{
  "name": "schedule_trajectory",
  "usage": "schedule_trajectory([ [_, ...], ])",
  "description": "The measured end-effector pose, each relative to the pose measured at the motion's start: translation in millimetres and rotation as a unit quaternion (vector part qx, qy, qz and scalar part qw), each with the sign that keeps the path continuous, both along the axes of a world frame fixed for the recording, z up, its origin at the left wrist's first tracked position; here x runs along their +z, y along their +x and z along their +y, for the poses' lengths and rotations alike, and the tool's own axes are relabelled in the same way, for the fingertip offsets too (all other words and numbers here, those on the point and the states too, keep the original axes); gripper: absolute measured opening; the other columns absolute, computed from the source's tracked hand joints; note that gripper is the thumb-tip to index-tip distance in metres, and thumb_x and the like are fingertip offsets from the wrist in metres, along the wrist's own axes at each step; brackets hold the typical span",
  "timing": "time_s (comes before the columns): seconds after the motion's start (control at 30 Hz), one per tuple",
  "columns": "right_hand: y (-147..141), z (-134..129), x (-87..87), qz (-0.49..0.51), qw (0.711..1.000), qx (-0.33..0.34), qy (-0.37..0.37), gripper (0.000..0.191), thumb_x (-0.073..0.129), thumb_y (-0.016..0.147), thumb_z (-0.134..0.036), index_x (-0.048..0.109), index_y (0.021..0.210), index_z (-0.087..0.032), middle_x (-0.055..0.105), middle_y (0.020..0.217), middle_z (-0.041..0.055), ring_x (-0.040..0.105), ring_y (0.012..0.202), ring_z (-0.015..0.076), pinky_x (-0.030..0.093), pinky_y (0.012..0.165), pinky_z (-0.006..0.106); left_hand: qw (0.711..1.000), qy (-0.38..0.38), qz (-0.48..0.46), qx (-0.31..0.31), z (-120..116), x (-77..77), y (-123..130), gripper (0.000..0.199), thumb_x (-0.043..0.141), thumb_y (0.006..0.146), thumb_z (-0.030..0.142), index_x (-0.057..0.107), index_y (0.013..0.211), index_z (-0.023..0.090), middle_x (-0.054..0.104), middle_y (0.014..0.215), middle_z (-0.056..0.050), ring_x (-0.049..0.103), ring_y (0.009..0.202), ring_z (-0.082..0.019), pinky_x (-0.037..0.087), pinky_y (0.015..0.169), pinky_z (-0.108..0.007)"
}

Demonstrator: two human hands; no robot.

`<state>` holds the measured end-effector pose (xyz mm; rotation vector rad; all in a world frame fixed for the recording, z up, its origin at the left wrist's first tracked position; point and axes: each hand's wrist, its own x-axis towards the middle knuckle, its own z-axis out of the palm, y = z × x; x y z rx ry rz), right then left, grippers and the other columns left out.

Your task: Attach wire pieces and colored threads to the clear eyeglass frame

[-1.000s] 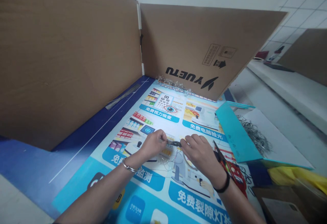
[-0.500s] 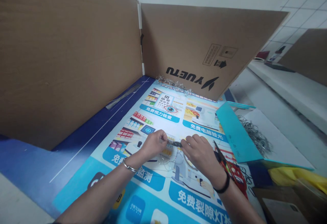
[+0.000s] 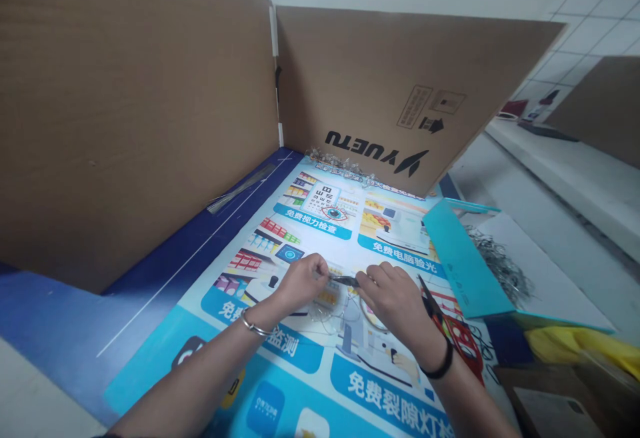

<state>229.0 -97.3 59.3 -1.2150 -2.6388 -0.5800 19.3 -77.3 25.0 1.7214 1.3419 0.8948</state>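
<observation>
Over the middle of the printed poster, my left hand is closed, thumb and forefinger pinched on the near end of a thin dark metallic piece. My right hand closes its fingers round the other end of that piece. Whether it is a bundle of wires or a small tool cannot be made out. Fine clear wire loops hang or lie just below the hands. Scissors with red handles lie right of my right wrist, blades pointing away.
Tall cardboard panels stand at the left and back. Tangled wire scraps lie along the back panel, and thin strips at left. A turquoise folded box holds a heap of wire pieces. Yellow cloth is at right.
My right hand has shifted slightly to the right, away from my left hand. The dark piece between them shows a slightly different side. Nothing else has visibly moved.
</observation>
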Motion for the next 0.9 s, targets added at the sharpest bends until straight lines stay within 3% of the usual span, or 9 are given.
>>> schedule_trajectory([
  [0.9,-4.5,0.1,-1.5,-0.003,1.0,-0.008,-0.018,0.003,0.06,0.084,-0.023,0.06,0.083,-0.019,0.055,0.075,0.004,0.041,0.074,0.02,0.022,0.063,0.034,1.0,0.005,0.026,0.014,-1.1,0.6,0.6,0.005,0.053,0.071,0.015,0.054,0.069,0.019,0.061,0.068,0.003,0.056,0.065,-0.012,0.04,0.062,-0.023],
])
